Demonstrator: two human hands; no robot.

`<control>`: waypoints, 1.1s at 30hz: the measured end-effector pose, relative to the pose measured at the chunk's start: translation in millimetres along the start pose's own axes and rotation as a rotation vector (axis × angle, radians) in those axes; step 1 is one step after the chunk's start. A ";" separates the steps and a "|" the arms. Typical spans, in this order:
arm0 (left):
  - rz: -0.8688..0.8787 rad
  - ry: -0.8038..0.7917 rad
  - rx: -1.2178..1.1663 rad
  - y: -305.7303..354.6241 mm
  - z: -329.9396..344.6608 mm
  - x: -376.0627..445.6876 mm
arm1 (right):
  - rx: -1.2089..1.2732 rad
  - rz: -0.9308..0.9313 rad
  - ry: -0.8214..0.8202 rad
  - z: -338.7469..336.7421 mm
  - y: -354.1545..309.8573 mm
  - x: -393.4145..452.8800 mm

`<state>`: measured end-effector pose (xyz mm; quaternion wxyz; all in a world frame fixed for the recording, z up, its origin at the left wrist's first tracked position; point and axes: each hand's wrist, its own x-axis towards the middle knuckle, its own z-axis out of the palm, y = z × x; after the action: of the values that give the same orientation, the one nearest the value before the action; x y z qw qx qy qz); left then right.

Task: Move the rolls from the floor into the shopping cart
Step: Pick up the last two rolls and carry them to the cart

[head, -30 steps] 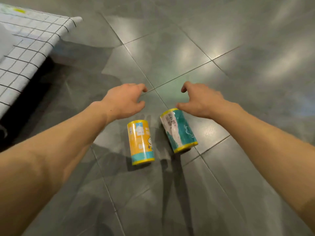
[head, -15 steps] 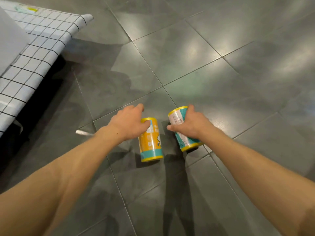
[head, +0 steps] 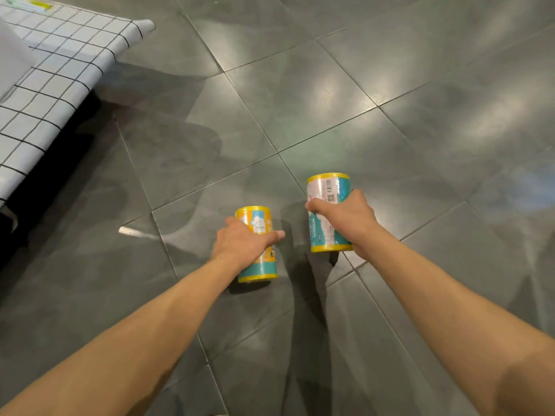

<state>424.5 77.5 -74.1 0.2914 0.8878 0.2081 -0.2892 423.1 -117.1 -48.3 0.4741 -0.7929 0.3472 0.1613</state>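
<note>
Two wrapped rolls with yellow rims are low in the middle of the view. My left hand grips the orange and teal roll from above, its fingers curled round the middle. My right hand grips the teal and white roll, which shows a barcode near its top. That roll sits higher in the view than the orange one, and whether it touches the floor I cannot tell. The shopping cart is not in view.
The floor is of large glossy grey tiles with bright reflections. At the upper left a surface covered with a white cloth with black grid lines juts in, dark shadow beneath its edge.
Both hands came down from above the rolls and closed round them. The teal and white roll has moved up and to the right in my right hand.
</note>
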 end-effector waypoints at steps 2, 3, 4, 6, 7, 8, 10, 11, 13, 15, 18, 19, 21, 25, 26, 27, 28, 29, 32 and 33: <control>0.005 0.045 0.006 3.8 4.9 -0.7 | 0.060 0.004 -0.008 -4.7 0.6 -0.6; 0.017 0.057 0.003 4.6 6.4 -0.2 | 0.091 0.007 -0.020 -6.8 -0.2 -2.2; 0.036 0.064 -0.013 5.2 7.2 1.0 | 0.118 0.007 -0.033 -8.8 -0.8 -3.3; 0.091 0.075 -0.089 6.6 4.6 3.3 | 0.166 0.007 -0.058 -13.3 -3.3 -5.3; 0.124 0.077 -0.151 8.8 0.8 4.1 | 0.194 0.005 -0.070 -15.8 -5.9 -6.8; 0.154 0.071 -0.235 12.1 -4.9 3.7 | 0.219 -0.002 -0.081 -18.8 -9.9 -9.8; 0.205 0.041 -0.434 21.9 -20.7 0.7 | 0.252 -0.028 -0.097 -27.1 -19.8 -17.5; 0.228 0.027 -0.511 28.4 -32.5 -3.1 | 0.262 -0.045 -0.102 -32.8 -26.0 -22.9; 0.282 0.008 -0.650 43.9 -64.1 -22.8 | 0.307 -0.081 -0.104 -46.8 -43.4 -41.5; 0.335 0.002 -0.768 61.6 -100.5 -56.3 | 0.372 -0.103 -0.105 -64.7 -67.4 -69.5; 0.374 -0.041 -0.804 85.9 -165.0 -127.9 | 0.418 -0.135 -0.120 -95.8 -116.6 -134.2; 0.376 -0.043 -0.801 94.4 -189.0 -155.0 | 0.435 -0.145 -0.128 -109.0 -137.2 -159.9; 0.377 -0.035 -0.819 114.7 -241.9 -212.0 | 0.461 -0.168 -0.155 -140.4 -189.5 -218.2; 0.401 0.014 -0.950 176.4 -373.3 -343.0 | 0.521 -0.255 -0.254 -212.8 -330.0 -346.3; 0.414 0.039 -0.963 193.2 -411.7 -377.4 | 0.517 -0.301 -0.269 -232.4 -369.3 -379.0; 0.433 0.064 -0.972 208.7 -450.4 -411.2 | 0.506 -0.348 -0.277 -252.4 -408.2 -412.0; 0.453 0.090 -0.983 222.1 -487.8 -443.2 | 0.488 -0.399 -0.292 -272.8 -444.3 -443.3; 0.462 0.119 -0.996 232.9 -523.7 -475.7 | 0.469 -0.443 -0.311 -292.2 -477.7 -474.3; 0.488 0.243 -1.032 257.6 -614.0 -564.2 | 0.411 -0.578 -0.391 -339.1 -561.4 -555.2; 0.492 0.284 -1.042 262.9 -636.9 -592.9 | 0.396 -0.611 -0.422 -350.4 -584.0 -582.7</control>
<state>373.4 169.0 828.8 0.7167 0.6798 0.1477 0.0486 396.3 -7.4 840.9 0.7040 -0.7026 0.0155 0.1025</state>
